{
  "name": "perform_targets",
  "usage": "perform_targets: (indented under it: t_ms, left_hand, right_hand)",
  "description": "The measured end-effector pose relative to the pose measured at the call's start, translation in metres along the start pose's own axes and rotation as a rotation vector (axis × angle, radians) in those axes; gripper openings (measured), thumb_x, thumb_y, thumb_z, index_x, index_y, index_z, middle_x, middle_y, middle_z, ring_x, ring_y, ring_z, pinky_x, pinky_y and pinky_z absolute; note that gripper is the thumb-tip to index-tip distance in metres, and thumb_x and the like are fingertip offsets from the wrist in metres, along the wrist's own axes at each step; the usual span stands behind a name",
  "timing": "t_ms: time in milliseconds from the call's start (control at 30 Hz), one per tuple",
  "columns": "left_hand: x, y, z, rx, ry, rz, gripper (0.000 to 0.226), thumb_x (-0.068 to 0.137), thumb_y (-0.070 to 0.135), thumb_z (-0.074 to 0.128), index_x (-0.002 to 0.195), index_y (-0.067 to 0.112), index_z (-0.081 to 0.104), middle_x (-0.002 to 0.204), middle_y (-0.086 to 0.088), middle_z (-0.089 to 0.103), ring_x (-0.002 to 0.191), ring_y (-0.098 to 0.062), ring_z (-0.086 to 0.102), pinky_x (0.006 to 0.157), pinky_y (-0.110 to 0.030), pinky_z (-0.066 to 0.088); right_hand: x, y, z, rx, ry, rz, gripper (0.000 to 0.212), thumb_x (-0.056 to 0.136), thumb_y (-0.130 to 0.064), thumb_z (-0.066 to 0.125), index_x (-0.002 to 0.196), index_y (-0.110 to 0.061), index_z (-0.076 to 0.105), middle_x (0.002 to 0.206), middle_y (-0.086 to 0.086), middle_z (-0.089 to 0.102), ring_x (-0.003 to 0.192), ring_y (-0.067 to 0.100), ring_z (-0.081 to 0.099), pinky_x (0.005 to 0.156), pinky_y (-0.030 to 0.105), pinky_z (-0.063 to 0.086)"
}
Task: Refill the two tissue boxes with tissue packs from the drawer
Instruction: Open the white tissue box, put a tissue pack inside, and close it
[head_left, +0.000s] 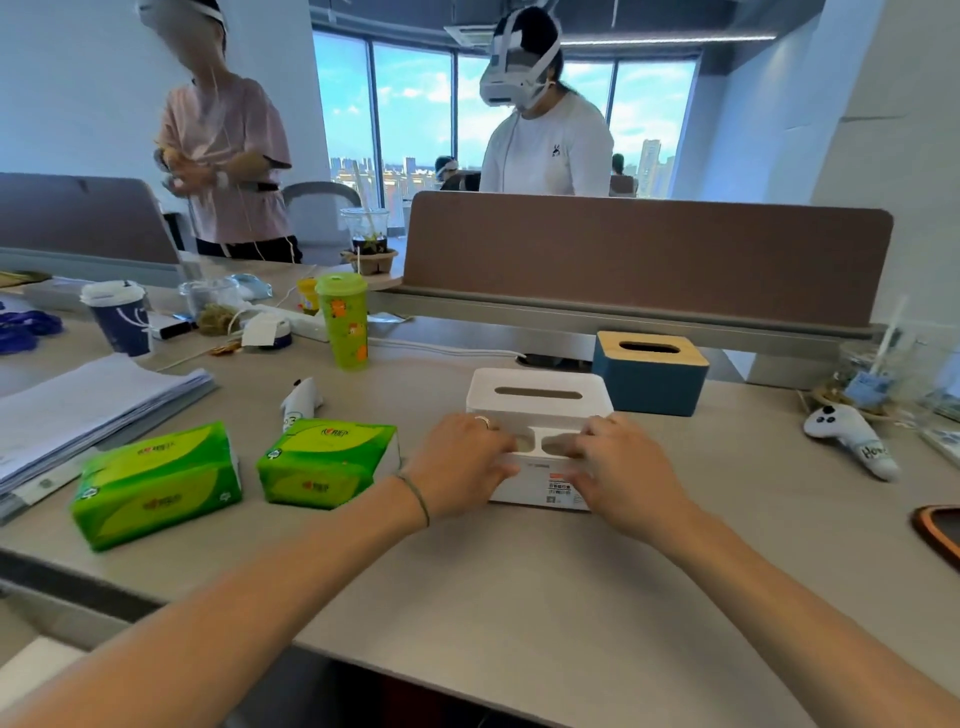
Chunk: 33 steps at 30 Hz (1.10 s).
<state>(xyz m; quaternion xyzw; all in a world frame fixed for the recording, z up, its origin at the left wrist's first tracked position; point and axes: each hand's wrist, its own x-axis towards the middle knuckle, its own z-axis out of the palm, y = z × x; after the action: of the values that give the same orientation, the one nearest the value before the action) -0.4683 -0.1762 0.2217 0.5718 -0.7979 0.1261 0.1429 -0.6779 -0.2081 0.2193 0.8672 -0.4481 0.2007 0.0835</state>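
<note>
White tissue box (540, 387): lies on the grey desk (519, 597), centre, tipped so its underside faces the viewer; a slot shows on its far face
Left hand (462, 462): fingers curled onto the near panel of the white box, at an oval finger hole; ring on one finger
Right hand (621, 465): fingers pressed onto the same panel at the second hole
Label on box: small sticker with red strip and barcode-like print, too blurred to read
Blue tissue box (649, 379): upright behind and right of the white one, wooden lid with slot
Green tissue packs: two on the desk at left, near pack (156, 486) and second pack (328, 462) beside it; red logo, writing unreadable
Green cup (343, 319): behind the packs, orange cartoon figures
</note>
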Motion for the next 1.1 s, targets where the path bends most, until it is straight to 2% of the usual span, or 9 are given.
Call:
perform_targets:
  t_ms: [67, 167, 267, 533, 667, 733, 833, 967, 1100]
  left_hand:
    - [0.008, -0.002, -0.007, 0.062, -0.098, -0.024, 0.027, 0.099, 0.038, 0.052, 0.111, 0.02, 0.069, 0.109, -0.008, 0.07, 0.101, -0.029, 0.064, 0.079, -0.034, 0.044]
    - [0.013, -0.007, -0.009, 0.042, -0.131, -0.059, 0.026, 0.096, 0.042, 0.058, 0.109, 0.023, 0.071, 0.107, -0.006, 0.071, 0.099, -0.027, 0.064, 0.076, -0.03, 0.043]
    - [0.012, -0.007, -0.009, 0.036, -0.098, -0.055, 0.024, 0.095, 0.041, 0.061, 0.107, 0.025, 0.072, 0.104, -0.004, 0.073, 0.095, -0.024, 0.065, 0.071, -0.026, 0.037]
    - [0.01, -0.008, -0.006, -0.012, -0.012, -0.059, 0.024, 0.094, 0.041, 0.063, 0.109, 0.024, 0.072, 0.102, -0.002, 0.073, 0.093, -0.02, 0.065, 0.07, -0.024, 0.036]
    - [0.01, -0.009, -0.008, -0.053, 0.009, -0.066, 0.024, 0.091, 0.043, 0.065, 0.105, 0.026, 0.072, 0.096, 0.001, 0.072, 0.084, -0.016, 0.06, 0.07, -0.024, 0.033]
    - [0.01, -0.011, -0.009, -0.098, 0.011, -0.072, 0.023, 0.091, 0.044, 0.064, 0.101, 0.026, 0.074, 0.09, 0.003, 0.072, 0.076, -0.013, 0.056, 0.066, -0.025, 0.037]
    - [0.012, -0.012, -0.012, -0.159, 0.028, -0.056, 0.019, 0.092, 0.04, 0.063, 0.097, 0.026, 0.075, 0.085, 0.004, 0.073, 0.076, -0.017, 0.063, 0.066, -0.03, 0.05]
    - [0.014, -0.01, -0.018, -0.212, 0.141, -0.024, 0.014, 0.092, 0.036, 0.064, 0.094, 0.025, 0.073, 0.085, 0.006, 0.073, 0.076, -0.015, 0.064, 0.069, -0.035, 0.054]
    - [0.019, 0.001, -0.025, -0.299, 0.231, -0.001, 0.013, 0.092, 0.033, 0.064, 0.096, 0.022, 0.069, 0.086, 0.007, 0.066, 0.076, -0.011, 0.058, 0.068, -0.03, 0.051]
  right_hand:
    - [0.009, 0.001, -0.003, 0.065, -0.105, -0.002, 0.036, 0.093, -0.029, 0.062, 0.129, -0.031, 0.065, 0.114, -0.002, 0.07, 0.103, 0.019, 0.062, 0.086, 0.033, 0.053]
    - [0.015, 0.003, -0.003, 0.12, -0.16, 0.047, 0.027, 0.089, -0.028, 0.068, 0.116, -0.026, 0.071, 0.113, -0.003, 0.073, 0.095, 0.016, 0.067, 0.082, 0.035, 0.058]
    - [0.015, 0.003, 0.001, 0.108, -0.152, 0.045, 0.022, 0.088, -0.026, 0.07, 0.109, -0.023, 0.071, 0.113, -0.002, 0.073, 0.093, 0.016, 0.067, 0.079, 0.033, 0.059]
    - [0.01, 0.003, 0.001, 0.114, -0.098, -0.034, 0.041, 0.088, -0.023, 0.072, 0.128, -0.024, 0.064, 0.118, -0.004, 0.068, 0.102, 0.014, 0.062, 0.086, 0.026, 0.053]
    - [0.012, 0.003, -0.001, 0.129, -0.077, -0.006, 0.027, 0.085, -0.025, 0.075, 0.111, -0.024, 0.069, 0.111, -0.005, 0.07, 0.093, 0.012, 0.061, 0.08, 0.026, 0.053]
    - [0.013, 0.003, -0.003, 0.157, -0.057, 0.011, 0.013, 0.088, -0.029, 0.071, 0.099, -0.023, 0.071, 0.1, -0.005, 0.07, 0.085, 0.012, 0.06, 0.075, 0.027, 0.052]
    - [0.014, 0.004, -0.005, 0.16, -0.035, -0.007, 0.013, 0.093, -0.031, 0.065, 0.096, -0.02, 0.072, 0.092, -0.005, 0.066, 0.08, 0.011, 0.058, 0.073, 0.029, 0.053]
    - [0.014, 0.004, -0.008, 0.117, 0.116, -0.084, 0.007, 0.093, -0.024, 0.064, 0.096, -0.018, 0.067, 0.092, -0.003, 0.062, 0.08, 0.014, 0.054, 0.068, 0.03, 0.052]
    - [0.011, 0.007, -0.015, 0.112, 0.325, -0.109, 0.004, 0.093, -0.016, 0.063, 0.092, -0.012, 0.065, 0.089, 0.002, 0.059, 0.079, 0.015, 0.048, 0.063, 0.027, 0.044]
